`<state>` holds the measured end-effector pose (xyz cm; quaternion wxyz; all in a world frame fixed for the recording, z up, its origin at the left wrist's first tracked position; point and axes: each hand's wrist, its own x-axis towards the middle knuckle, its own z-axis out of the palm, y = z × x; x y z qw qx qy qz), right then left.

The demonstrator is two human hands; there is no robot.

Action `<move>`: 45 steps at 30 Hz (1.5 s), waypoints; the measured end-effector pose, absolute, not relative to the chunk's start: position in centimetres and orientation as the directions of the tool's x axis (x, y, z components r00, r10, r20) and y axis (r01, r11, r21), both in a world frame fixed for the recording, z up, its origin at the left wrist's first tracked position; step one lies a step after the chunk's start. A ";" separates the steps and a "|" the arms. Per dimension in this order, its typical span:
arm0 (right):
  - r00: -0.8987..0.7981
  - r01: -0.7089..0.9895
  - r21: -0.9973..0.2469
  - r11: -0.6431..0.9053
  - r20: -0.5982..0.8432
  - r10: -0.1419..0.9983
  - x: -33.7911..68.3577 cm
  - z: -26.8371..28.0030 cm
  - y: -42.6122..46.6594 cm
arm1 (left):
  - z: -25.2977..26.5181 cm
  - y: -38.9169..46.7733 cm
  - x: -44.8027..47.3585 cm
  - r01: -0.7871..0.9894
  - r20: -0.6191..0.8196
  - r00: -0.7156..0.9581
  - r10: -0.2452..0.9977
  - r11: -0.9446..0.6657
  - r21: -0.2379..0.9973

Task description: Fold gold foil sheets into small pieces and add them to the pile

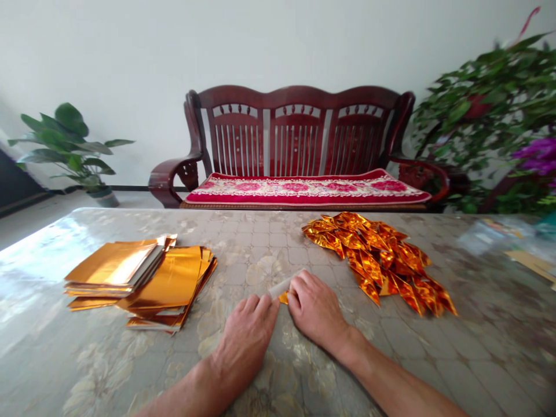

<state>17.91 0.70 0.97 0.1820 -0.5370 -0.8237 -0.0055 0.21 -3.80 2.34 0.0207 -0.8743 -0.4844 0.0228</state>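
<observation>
Between my hands, low over the table, is a sheet of foil paper (282, 287), partly rolled or folded, with its pale back outward and a bit of gold showing. My left hand (252, 324) grips its left end with the fingers bent. At the other end my right hand (315, 307) has its fingers curled and pressed on the paper. Most of the sheet is hidden under the fingers. To the left lies a stack of gold foil sheets (167, 284), some with grey-white backs. Right of my hands is a heap of folded gold foil pieces (373, 249), pointed and shiny.
A patterned cover lies on the table (260, 231). Clear plastic bags (495, 234) and a tan flat piece (532, 266) rest at the right. Behind the table stand a dark red wooden bench (295, 139), a potted plant (78, 145) and trailing greenery (490, 110).
</observation>
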 end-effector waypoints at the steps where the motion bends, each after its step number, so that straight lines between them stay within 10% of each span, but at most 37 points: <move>1: -0.359 0.885 -0.188 0.425 0.304 0.882 17.9 1.0 0.7 | 2.3 -3.8 0.2 0.843 -0.021 0.535 0.845 -0.535 -0.064; 45: -0.333 0.881 -0.253 0.400 0.269 0.904 18.8 1.3 0.2 | 2.9 -3.3 1.1 0.812 0.013 0.583 0.812 -0.582 -0.043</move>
